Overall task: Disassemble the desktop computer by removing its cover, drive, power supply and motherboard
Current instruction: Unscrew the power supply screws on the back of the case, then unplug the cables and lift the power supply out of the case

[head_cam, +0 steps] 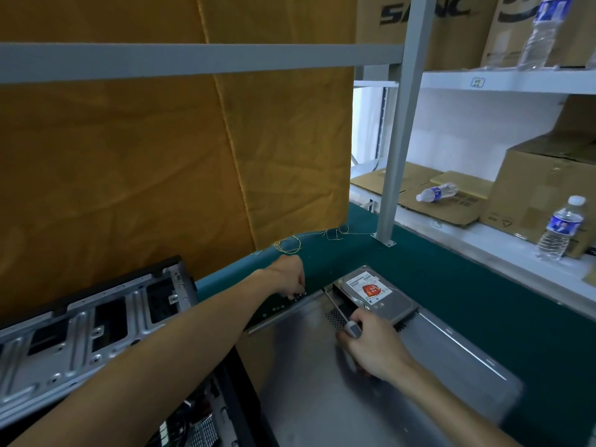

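An ochre cloth (154, 150) hangs behind the green-topped bench (451, 285), beside white shelving (503, 80) with cardboard boxes (541, 188).

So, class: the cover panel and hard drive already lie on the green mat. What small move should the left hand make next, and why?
Probably release the small parts it pinches onto the mat beside the cover panel; the left hand hovers there, fingertips down.

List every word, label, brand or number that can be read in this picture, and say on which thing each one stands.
"SANC": large dark letters on the cardboard box on the top shelf.
Second box beside it: print cut off, not readable.
Shelf tag: handwritten, too blurred.
Hard drive label: white with a red mark, text too small.
Water bottles' blue labels: too small.
Box on the lower shelf: only handling symbols, no words.
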A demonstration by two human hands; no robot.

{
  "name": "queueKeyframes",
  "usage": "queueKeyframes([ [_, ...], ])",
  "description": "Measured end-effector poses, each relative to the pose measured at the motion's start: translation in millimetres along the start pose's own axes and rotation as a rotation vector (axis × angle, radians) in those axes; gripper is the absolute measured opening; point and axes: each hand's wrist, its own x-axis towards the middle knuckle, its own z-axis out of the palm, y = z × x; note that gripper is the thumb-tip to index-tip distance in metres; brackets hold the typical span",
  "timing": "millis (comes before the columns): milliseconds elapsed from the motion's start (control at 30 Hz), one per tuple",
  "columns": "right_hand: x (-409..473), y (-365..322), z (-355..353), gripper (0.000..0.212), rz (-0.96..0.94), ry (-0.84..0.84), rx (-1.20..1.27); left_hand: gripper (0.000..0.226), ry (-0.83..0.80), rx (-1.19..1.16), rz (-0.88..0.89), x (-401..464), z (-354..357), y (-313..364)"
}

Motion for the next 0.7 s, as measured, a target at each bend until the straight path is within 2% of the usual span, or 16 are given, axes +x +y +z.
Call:
queueKeyframes([
  [200,-3,-11,-2,0.01,-0.029,0.01,-0.077,0.009,0.07,0.012,0.071,-12,-5,2],
  [300,-11,-17,3,0.008,-0.12,0.1,-0.251,0.011,0.079,0.04,0.097,-25,-12,9],
  [400,-19,-19,7,0.016,-0.186,0.152,-0.395,0.014,0.121,0.046,0.109,-53,-18,19],
  [633,-34,-35,2,0.036,-0.1,0.056,-0.492,0.016,0.439,-0.103,0.138,-186,-11,7],
  [700,-46,-53,-2,0.041,-0.09,0.081,-0.455,0.017,0.511,-0.129,0.151,-220,-12,-3],
])
